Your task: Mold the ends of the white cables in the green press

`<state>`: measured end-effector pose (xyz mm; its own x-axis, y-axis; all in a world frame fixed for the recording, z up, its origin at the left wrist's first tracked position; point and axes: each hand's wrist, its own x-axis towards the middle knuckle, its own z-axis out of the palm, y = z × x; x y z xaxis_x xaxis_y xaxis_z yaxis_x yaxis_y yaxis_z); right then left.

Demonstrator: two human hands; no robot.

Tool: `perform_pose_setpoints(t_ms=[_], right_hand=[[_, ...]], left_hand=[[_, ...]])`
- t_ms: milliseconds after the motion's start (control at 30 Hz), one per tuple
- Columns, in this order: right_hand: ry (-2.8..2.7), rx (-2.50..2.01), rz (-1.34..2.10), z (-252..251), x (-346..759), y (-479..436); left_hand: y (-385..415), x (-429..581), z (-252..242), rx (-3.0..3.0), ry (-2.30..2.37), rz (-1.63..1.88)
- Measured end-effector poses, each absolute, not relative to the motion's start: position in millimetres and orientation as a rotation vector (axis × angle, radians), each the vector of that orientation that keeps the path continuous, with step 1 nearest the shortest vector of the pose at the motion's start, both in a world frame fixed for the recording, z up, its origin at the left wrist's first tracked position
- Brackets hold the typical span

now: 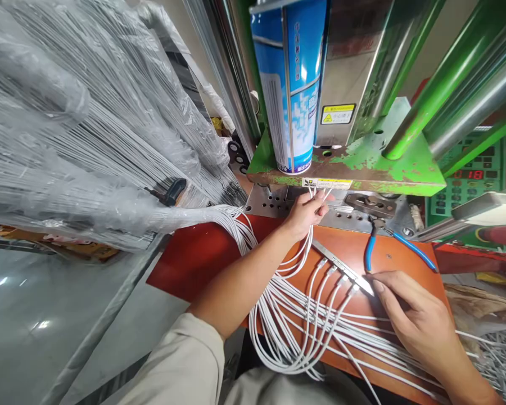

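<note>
Several cables (309, 243) in left hand (307, 214)

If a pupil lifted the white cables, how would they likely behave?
The cables would probably bend and sag, as they curve in loose loops. Each one looks thin, so likely light alone. Many cross on the table, so tugging one may drag others.

The red-brown bench (405, 264) bears white cables (274, 298); blue-handled pliers (368, 253); apparently a metal strip (341, 266).
</note>
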<state>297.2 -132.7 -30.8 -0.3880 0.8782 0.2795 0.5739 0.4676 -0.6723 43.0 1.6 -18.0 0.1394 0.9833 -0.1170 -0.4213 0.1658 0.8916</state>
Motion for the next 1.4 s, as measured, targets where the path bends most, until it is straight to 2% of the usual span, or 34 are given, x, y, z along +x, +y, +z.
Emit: perform_pose_setpoints(t_ms=[700, 867, 1100, 1267, 1400], right_hand=[[-2.083, -1.239, 0.648, -23, 293, -132], [-2.249, -1.219, 0.724, -9, 307, -123], [-2.267, -1.127, 0.178, 22, 260, -13], [-2.297, -1.393, 0.258, 33, 220, 88], [-2.358, -1.476, 0.256, 31, 210, 122]], left_hand=[[0, 42, -13, 0.817, 0.916, 1.179], [0, 43, -10, 0.797, 0.944, 1.164], [-2, 43, -9, 0.800, 0.926, 1.189], [0, 40, -9, 0.780, 0.898, 1.230], [1, 39, -9, 0.742, 0.920, 1.238]])
